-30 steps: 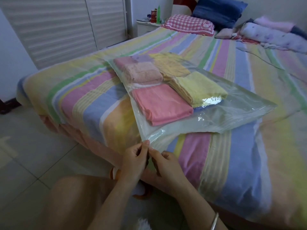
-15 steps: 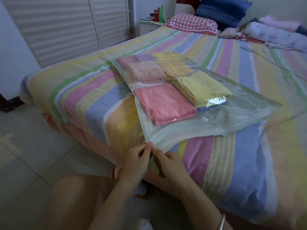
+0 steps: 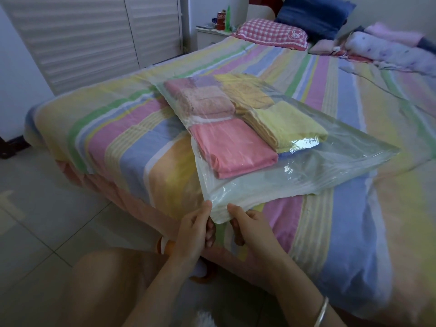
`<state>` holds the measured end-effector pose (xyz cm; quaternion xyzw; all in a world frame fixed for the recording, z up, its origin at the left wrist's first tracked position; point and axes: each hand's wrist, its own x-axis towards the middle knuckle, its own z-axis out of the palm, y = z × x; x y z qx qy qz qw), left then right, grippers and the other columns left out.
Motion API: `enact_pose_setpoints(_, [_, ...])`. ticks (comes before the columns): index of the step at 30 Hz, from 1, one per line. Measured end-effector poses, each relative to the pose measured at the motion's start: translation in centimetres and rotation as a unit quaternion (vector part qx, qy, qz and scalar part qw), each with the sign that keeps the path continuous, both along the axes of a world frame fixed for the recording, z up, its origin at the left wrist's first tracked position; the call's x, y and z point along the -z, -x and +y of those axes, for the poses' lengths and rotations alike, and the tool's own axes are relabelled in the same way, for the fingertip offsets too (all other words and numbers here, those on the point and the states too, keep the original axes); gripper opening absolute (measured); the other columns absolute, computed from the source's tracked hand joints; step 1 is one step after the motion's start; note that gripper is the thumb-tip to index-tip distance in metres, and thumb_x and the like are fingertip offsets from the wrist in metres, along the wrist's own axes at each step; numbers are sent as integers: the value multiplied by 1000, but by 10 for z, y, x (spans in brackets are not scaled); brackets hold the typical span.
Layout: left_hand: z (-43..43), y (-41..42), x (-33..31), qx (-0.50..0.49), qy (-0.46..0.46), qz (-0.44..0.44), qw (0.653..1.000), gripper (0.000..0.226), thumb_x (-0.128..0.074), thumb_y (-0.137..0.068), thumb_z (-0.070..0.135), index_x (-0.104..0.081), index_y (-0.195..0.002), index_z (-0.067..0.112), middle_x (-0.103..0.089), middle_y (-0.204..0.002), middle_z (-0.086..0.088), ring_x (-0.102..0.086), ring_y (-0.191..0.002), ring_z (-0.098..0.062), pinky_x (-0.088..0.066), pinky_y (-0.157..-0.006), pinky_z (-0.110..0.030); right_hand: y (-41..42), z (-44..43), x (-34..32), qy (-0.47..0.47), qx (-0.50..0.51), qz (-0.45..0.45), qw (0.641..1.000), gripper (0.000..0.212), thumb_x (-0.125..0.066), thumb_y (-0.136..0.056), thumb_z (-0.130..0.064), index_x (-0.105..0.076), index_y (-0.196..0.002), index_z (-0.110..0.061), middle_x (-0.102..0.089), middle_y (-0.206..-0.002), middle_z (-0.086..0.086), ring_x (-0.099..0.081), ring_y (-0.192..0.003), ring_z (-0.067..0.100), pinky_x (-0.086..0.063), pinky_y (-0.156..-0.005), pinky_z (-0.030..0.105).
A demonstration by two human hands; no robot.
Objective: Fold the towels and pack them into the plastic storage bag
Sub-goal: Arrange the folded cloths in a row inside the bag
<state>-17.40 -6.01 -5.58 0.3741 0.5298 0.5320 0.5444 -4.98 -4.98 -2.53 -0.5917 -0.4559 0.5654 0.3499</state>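
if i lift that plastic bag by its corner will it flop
Probably floppy: the plastic storage bag is thin, wrinkled film, bending where the left hand and right hand pinch its corner. Likely to sag at the folded towels, which could slide inside. Its glossy surface looks slippery.
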Motion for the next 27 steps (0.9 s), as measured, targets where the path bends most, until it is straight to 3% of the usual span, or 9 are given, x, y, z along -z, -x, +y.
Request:
enact_pose_setpoints(3, [-2, -2, 0, 5, -2, 1, 1000, 55, -49, -99, 24, -50, -44, 23, -34, -42, 1, -33, -36, -12, -28, -37, -21, 3, -3, 1, 25, 12, 31, 999, 44, -56, -93, -28, -44, -52, -17, -37, -45, -5, -36, -45, 10, -31, -51, 27])
enact_pose_setpoints(6, [-3, -3, -2, 23, -22, 19, 999, 53, -50, -98, 13, -58, -47, 26, -35, -42, 4, -33, -36, -11, -28, -38, -22, 4, -3, -3, 39, 6, 43, 998, 31, -56, -93, -28, -54, -66, -13, -41, -52, -1, -40, -51, 12, -34, -53, 27])
enact_pose_setpoints(11, [-3, -7, -3, 19, 17, 19, 999, 51, -54, -97, 23, -54, -46, 22, -36, -44, 1, -35, -38, -14, -30, -39, -23, 4, -5, -11, 47, -14, 64, 997, 44, -51, -96, -18, -51, -53, -12, -45, -40, -4, -44, -34, 6, -36, -39, 19])
enact_pose_setpoints(16, [-6, -17, -10, 6, 48, -10, 999, 37, -54, -96, 21, -53, -62, 8, -36, -41, 5, -35, -38, -10, -30, -40, -20, 7, -9, -16, 56, -5, 120, 991, 40, -46, -96, -11, -51, -58, -2, -46, -37, 1, -44, -30, 6, -35, -34, 14])
enact_pose_setpoints(21, [-10, -27, -10, -51, 58, -72, 994, 36, -56, -94, 12, -67, -60, 13, -58, -46, 4, -56, -42, -4, -39, -38, -15, 16, -8, -4, 13, 29, 77, 997, 36, -45, -92, -10, -57, -59, 0, -52, -47, 6, -50, -39, 8, -38, -38, 18])
enact_pose_setpoints(24, [-10, -27, -9, -50, 45, -84, 994, 52, -53, -94, 8, -58, -43, 19, -45, -39, 5, -43, -33, -5, -32, -35, -16, 13, -5, -2, 5, 21, 65, 998, 36, -46, -92, -10, -54, -58, -1, -49, -45, 2, -46, -39, 7, -37, -40, 17])
enact_pose_setpoints(27, [-10, -26, -7, -45, 33, -84, 995, 58, -50, -95, 5, -45, -38, 20, -34, -37, 6, -31, -29, -6, -27, -36, -17, 6, -2, 0, -16, 8, 26, 1000, 32, -48, -91, -14, -55, -64, 1, -53, -55, 8, -51, -51, 13, -42, -52, 26])
